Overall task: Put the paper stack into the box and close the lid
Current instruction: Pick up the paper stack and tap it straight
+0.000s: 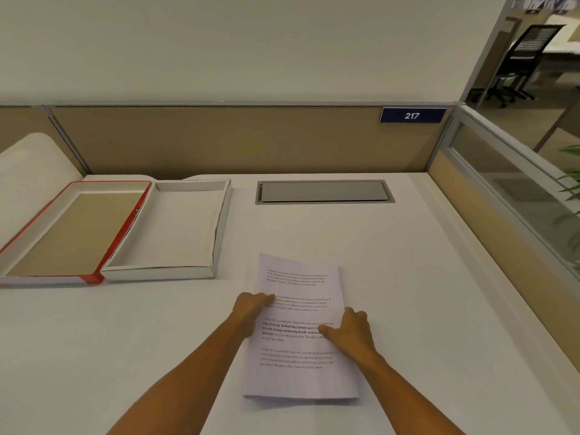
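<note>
A stack of printed white paper (298, 353) lies on the white desk in front of me. My left hand (251, 312) grips the stack's left edge, thumb on top. My right hand (350, 331) holds the right edge, thumb pressed on the page. At the far left of the desk stands an open shallow white box (216, 233) with nothing in it. Its red-edged lid (122, 233) lies upside down right beside it on the left, touching it.
A grey cable hatch (323, 192) is set flush into the desk (408, 277) at the back. Tan partition walls (219, 139) bound the desk behind and to the right, with a blue sign reading 217 (412, 115). A plant (569, 196) shows behind the right partition.
</note>
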Available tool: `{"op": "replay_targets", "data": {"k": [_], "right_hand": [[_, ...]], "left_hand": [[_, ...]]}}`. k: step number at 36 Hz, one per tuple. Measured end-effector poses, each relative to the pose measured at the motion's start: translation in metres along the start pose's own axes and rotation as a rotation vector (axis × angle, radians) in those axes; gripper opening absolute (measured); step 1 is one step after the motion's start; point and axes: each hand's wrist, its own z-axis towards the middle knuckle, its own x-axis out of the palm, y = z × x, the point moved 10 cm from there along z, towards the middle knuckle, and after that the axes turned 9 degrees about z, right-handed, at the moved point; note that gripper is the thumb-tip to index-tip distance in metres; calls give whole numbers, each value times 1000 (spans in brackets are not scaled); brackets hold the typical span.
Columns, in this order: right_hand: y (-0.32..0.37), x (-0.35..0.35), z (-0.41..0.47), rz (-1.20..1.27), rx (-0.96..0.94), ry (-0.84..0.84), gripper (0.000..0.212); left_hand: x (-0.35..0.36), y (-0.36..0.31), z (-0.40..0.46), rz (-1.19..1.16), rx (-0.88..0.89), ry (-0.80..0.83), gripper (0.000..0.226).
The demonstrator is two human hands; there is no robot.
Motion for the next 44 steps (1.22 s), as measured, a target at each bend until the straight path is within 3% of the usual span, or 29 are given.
{"op": "replay_targets", "data": {"k": [3,8,12,21,25,29,31,37,41,44], "right_hand": [[0,1,-1,11,-4,-5,72],[-2,0,-1,38,4,6,77],[-5,0,1,98,23,15,81],[-8,0,2,152,60,30,87],[-11,-3,5,294,50,69,86],[-2,-10,9,439,-24,78,115],[7,-9,6,633,-44,149,124],[29,-34,-5,1048,-154,236,87],[55,-58,-21,967,-298,178,71],[71,-69,-36,950,-384,91,45]], "left_hand": [[3,4,-1,-30,-36,56,12],[2,5,-2,-89,33,126,34],[-1,5,-3,-118,98,85,49],[13,-13,-13,34,255,120,29],[14,-22,-28,42,382,111,29],[12,-37,-48,49,499,113,35],[11,-44,-59,40,541,118,36],[0,-54,-87,-59,619,145,45],[-12,-61,-99,-90,681,94,43],[-17,-61,-105,-110,710,33,42]]}}
